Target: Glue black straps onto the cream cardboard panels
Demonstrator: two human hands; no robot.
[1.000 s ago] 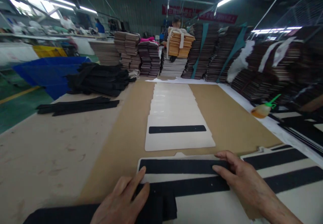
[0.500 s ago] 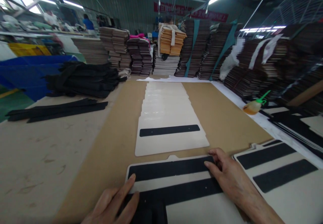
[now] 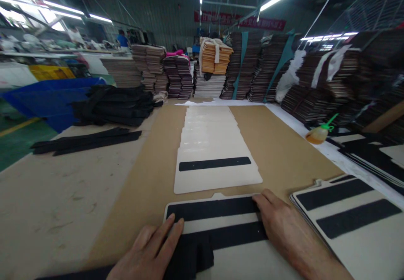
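A pale panel [image 3: 240,257] with two black strips across it lies at the near edge. On its left part rests my left hand [image 3: 151,244], fingers stretched out over the strips. Beneath and beside that hand are loose black pieces [image 3: 202,250]. My right hand [image 3: 277,221] is at the panel's upper right corner, fingers curled together at the end of the top black strip [image 3: 217,208]; whether they pinch anything is hidden. Beyond the panel, overlapping pale sheets [image 3: 208,132] run away from me, the nearest bearing one black strip [image 3: 214,164].
Striped panels [image 3: 372,246] are stacked at right, near a bottle with a green spout [image 3: 318,134]. Black strips [image 3: 85,141] and a black pile [image 3: 116,105] lie at left. Tall stacks [image 3: 243,67] line the back. A blue container [image 3: 57,99] stands at far left.
The view has shifted slightly. My right hand has moved a little left along the top strip, its fingers now closer together. More of the loose black pieces shows by my left hand.
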